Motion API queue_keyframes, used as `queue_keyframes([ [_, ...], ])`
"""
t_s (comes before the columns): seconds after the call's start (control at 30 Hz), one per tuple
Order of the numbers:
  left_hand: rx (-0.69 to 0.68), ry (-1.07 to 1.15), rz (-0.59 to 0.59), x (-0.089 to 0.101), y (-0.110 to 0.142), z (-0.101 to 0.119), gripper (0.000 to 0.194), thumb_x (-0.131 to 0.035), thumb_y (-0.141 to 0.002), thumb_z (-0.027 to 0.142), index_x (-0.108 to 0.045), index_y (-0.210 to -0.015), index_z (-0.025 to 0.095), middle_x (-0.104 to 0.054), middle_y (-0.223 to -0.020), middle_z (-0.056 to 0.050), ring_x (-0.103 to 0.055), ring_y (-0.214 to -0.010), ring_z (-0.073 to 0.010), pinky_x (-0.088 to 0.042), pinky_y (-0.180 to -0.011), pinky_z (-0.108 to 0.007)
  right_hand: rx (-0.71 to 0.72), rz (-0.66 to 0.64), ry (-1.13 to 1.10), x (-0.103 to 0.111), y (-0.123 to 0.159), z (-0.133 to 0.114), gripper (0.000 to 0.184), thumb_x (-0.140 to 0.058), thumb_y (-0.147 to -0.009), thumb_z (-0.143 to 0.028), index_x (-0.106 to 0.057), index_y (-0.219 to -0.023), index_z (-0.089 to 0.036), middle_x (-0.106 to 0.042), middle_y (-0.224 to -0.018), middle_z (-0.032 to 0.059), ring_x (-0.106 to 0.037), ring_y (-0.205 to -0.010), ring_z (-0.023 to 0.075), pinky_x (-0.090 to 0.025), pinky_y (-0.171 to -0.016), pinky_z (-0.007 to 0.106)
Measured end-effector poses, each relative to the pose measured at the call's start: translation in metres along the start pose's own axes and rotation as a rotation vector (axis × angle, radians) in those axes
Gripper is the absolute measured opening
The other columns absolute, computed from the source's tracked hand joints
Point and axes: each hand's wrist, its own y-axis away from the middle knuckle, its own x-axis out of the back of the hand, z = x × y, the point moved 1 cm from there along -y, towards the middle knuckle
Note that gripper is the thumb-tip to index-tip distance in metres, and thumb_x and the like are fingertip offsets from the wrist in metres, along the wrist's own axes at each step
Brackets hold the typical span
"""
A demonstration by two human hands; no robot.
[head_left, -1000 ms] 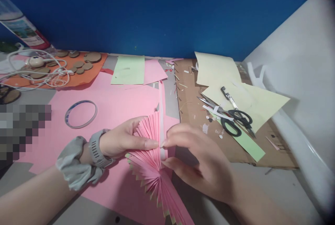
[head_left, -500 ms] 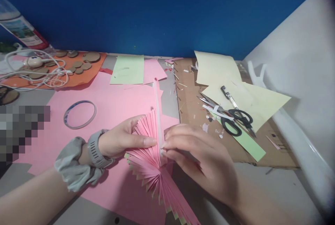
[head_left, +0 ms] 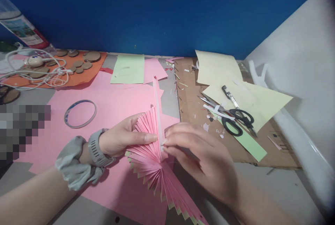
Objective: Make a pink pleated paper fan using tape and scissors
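A pleated pink paper fan [head_left: 146, 130] with pale green tips on its lower folds is held over a large pink sheet. My left hand [head_left: 128, 134] grips its upper folds, thumb on top, fingers hidden behind. Along the fan's right edge runs a narrow whitish tape strip [head_left: 159, 120], standing up past the folds. Against the lower part of this strip my right hand [head_left: 193, 148] pinches with thumb and fingertips. The lower folds spread out toward the bottom right.
Left lies a tape roll [head_left: 80, 114] on the pink sheet [head_left: 112, 103]. Scissors [head_left: 230, 120], a pen [head_left: 231, 97] and cream paper [head_left: 267, 99] rest on cardboard [head_left: 188, 103] at right. Behind are green paper [head_left: 128, 69], a white cable [head_left: 62, 64] and a bottle [head_left: 23, 26].
The fan's upper edge and strip have tilted slightly left. My right thumb and fingers have closed together at the strip, and the lower folds have spread further right.
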Motion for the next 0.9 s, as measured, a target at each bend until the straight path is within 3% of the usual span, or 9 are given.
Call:
queue_keyframes([
  [0.17, 0.006, 0.016, -0.036, -0.0005, -0.0007, 0.0, 0.013, -0.063, -0.077, 0.013, -0.065, -0.09, 0.011, -0.067, -0.073, -0.004, -0.064, -0.066, -0.0123, -0.052, -0.06, -0.018, 0.004, -0.012, -0.01, 0.0011, -0.0005, 0.0005, 0.016, -0.059, -0.082, -0.012, -0.056, -0.098, -0.017, -0.058, -0.099, 0.0005, -0.053, -0.097, 0.0083, -0.042, -0.086, 0.017],
  [0.43, 0.001, 0.028, 0.043, -0.0001, -0.0009, -0.0022, 0.013, -0.066, -0.074, 0.013, -0.063, -0.087, 0.012, -0.066, -0.075, -0.003, -0.063, -0.066, -0.0125, -0.053, -0.061, -0.021, -0.013, 0.011, 0.032, -0.0001, -0.0007, 0.0008, 0.015, -0.056, -0.083, -0.01, -0.057, -0.097, -0.016, -0.059, -0.098, 0.0003, -0.053, -0.097, 0.0072, -0.04, -0.088, 0.016],
  [0.7, -0.006, 0.018, 0.015, -0.0003, -0.0019, -0.0016, 0.016, -0.063, -0.076, 0.013, -0.063, -0.091, 0.011, -0.066, -0.078, -0.005, -0.063, -0.067, -0.013, -0.053, -0.061, -0.021, -0.014, 0.011, 0.011, 0.0004, -0.0012, 0.001, 0.016, -0.06, -0.082, -0.014, -0.057, -0.097, -0.016, -0.06, -0.099, 0.0008, -0.054, -0.097, 0.0084, -0.041, -0.087, 0.017],
  [0.9, -0.03, 0.016, 0.03, -0.0001, -0.002, -0.0022, 0.011, -0.062, -0.077, 0.01, -0.062, -0.088, 0.013, -0.065, -0.075, -0.003, -0.063, -0.068, -0.0123, -0.053, -0.065, -0.021, -0.036, 0.013, 0.032, 0.0001, -0.0003, 0.0004, 0.018, -0.053, -0.083, -0.008, -0.055, -0.098, -0.018, -0.059, -0.099, 0.0006, -0.054, -0.098, 0.0094, -0.041, -0.086, 0.019],
])
